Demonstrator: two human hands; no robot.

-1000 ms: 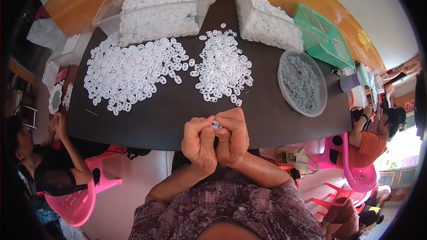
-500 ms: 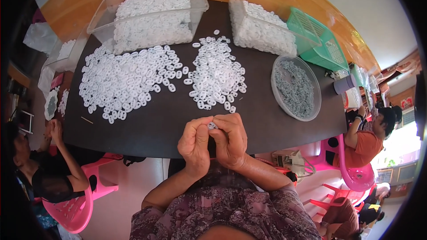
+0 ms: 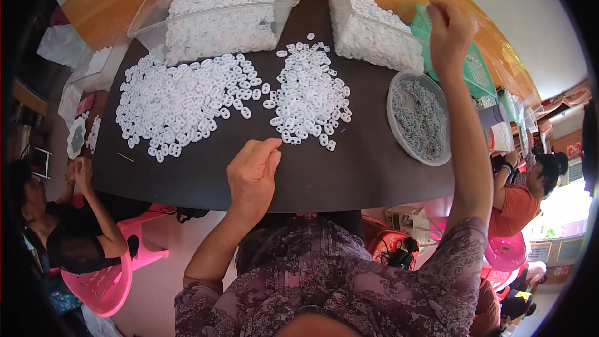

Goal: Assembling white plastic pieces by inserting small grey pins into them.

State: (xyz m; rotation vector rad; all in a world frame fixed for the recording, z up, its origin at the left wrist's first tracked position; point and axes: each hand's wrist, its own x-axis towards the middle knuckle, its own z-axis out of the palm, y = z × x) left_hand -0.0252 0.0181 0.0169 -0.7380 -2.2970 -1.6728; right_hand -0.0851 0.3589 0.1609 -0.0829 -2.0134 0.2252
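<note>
My left hand (image 3: 253, 173) hovers over the near edge of the dark table (image 3: 349, 181), its fingers curled and thumb against the index finger. Whatever it may pinch is hidden. My right hand (image 3: 452, 39) is raised at the far right, in front of the green basket (image 3: 479, 73), with fingers bent together; no object shows in it. Beyond my left hand lie a broad pile of white oval two-holed plastic pieces (image 3: 178, 100) and a narrower pile of the same kind (image 3: 309, 97). A round clear tub (image 3: 392, 126) of small grey parts (image 3: 417, 118) stands beside my right forearm.
Two clear bins full of white pieces, a large one (image 3: 146, 37) and a smaller one (image 3: 337, 22), line the back. A purple cup (image 3: 493, 115) stands at the right edge. A thin stick (image 3: 126, 157) lies at left. Other people sit on both sides.
My hands, earlier together around a small white piece, have parted. The right rose far to the right toward the green basket; the left shifted slightly left. The white piece is no longer visible between them.
</note>
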